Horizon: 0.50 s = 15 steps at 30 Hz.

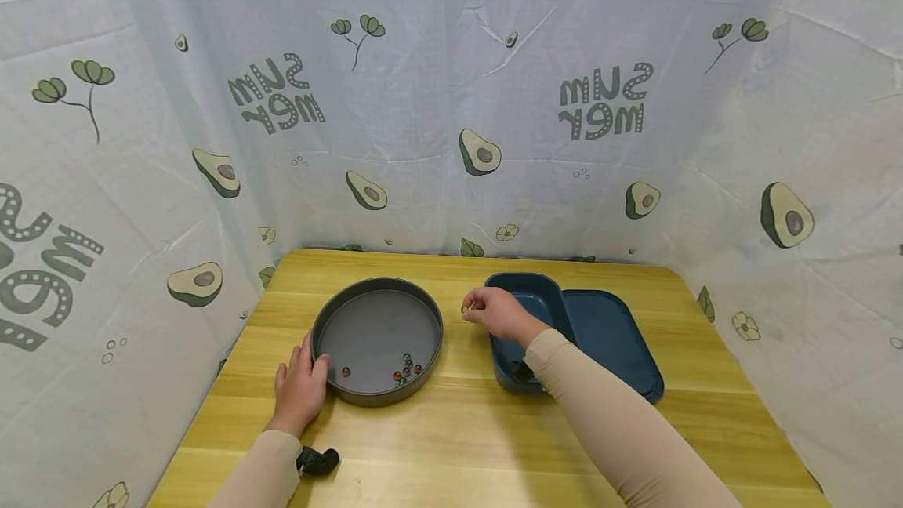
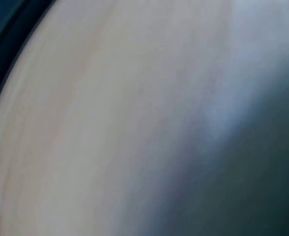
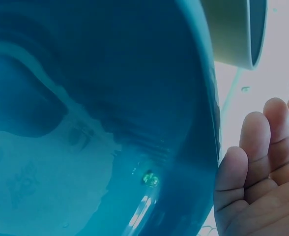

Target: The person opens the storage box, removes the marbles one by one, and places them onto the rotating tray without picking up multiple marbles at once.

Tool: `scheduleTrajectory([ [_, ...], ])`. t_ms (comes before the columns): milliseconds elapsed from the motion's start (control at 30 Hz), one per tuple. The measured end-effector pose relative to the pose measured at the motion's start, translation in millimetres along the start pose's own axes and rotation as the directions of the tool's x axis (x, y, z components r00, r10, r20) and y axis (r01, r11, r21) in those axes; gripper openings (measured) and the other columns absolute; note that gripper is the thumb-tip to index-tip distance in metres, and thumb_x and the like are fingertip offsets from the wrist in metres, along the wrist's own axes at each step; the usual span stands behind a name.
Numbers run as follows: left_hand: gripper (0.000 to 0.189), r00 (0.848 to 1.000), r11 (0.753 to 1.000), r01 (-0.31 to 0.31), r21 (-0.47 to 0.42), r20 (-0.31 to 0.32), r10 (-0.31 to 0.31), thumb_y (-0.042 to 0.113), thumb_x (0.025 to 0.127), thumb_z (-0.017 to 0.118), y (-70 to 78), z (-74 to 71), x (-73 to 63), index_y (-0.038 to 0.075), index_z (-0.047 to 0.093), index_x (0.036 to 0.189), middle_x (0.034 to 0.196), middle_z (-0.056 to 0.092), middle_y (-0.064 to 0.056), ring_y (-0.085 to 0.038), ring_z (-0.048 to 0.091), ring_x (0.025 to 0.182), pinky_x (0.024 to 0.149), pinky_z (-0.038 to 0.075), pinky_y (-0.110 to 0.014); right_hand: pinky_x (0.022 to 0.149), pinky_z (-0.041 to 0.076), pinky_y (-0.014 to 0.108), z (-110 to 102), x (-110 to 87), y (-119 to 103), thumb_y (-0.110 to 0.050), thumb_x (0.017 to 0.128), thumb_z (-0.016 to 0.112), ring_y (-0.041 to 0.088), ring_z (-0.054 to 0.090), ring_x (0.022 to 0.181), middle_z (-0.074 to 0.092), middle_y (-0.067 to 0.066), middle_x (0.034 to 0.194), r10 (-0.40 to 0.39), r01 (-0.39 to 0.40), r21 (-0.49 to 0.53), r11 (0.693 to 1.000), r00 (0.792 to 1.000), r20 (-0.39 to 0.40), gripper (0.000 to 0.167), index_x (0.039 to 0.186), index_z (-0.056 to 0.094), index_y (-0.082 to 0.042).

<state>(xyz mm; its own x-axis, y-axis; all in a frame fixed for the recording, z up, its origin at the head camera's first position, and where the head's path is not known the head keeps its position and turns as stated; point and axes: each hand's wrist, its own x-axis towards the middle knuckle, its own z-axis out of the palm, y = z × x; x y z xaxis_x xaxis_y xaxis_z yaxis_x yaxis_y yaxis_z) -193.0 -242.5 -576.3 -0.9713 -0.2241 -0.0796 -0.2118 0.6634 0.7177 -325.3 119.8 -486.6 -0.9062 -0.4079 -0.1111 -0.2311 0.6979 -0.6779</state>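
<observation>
My left hand (image 1: 299,390) rests against the left side of a round grey pan (image 1: 377,398), its thumb by the rim and the other fingers spread loosely outside. Several red, green and brownish marbles (image 1: 406,371) lie on the pan's floor toward the front. Over the gap between pan and blue container (image 1: 497,367), my right hand (image 1: 497,312) pinches a small yellowish marble (image 1: 465,308) between thumb and fingertips. In the right wrist view, that hand's fingers (image 3: 255,132) show outside the container wall, the pinch being out of frame. A greenish marble (image 3: 150,179) lies inside the container.
A dark blue lid (image 1: 607,343) lies right of the container. The wooden table (image 1: 423,461) ends at a printed curtain (image 1: 423,100) behind. A black wrist camera (image 1: 317,461) sits on the left wrist. Blur fills most of the left wrist view.
</observation>
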Motion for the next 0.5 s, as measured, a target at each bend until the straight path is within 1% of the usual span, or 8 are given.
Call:
scheduleTrajectory([
  [267,0.07,1.0,1.0,0.004,-0.007,-0.001,-0.004,0.039,0.113,0.03,0.6,-0.7,-1.1,0.007,0.006,0.171,0.174,0.014,-0.029,-0.048,0.005,0.162,0.128,-0.01,-0.066,0.069,0.048,0.032,2.4,-0.9,-5.4,-0.017,0.101,0.071,0.019,0.056,0.079,0.067,0.002,0.091,-0.008,0.008,-0.013,1.0,1.0,0.004,0.004,0.103,0.072,-0.014],
  [500,0.07,1.0,1.0,0.003,-0.003,0.002,-0.003,0.039,0.114,0.03,0.9,-1.0,-1.6,0.007,0.005,0.17,0.174,0.014,-0.029,-0.048,0.005,0.162,0.128,-0.01,-0.066,0.068,0.048,0.031,5.6,-1.4,-12.2,-0.018,0.102,0.07,0.018,0.056,0.077,0.067,0.003,0.092,-0.033,0.033,-0.009,0.999,0.999,0.01,0.006,0.106,0.072,-0.014],
])
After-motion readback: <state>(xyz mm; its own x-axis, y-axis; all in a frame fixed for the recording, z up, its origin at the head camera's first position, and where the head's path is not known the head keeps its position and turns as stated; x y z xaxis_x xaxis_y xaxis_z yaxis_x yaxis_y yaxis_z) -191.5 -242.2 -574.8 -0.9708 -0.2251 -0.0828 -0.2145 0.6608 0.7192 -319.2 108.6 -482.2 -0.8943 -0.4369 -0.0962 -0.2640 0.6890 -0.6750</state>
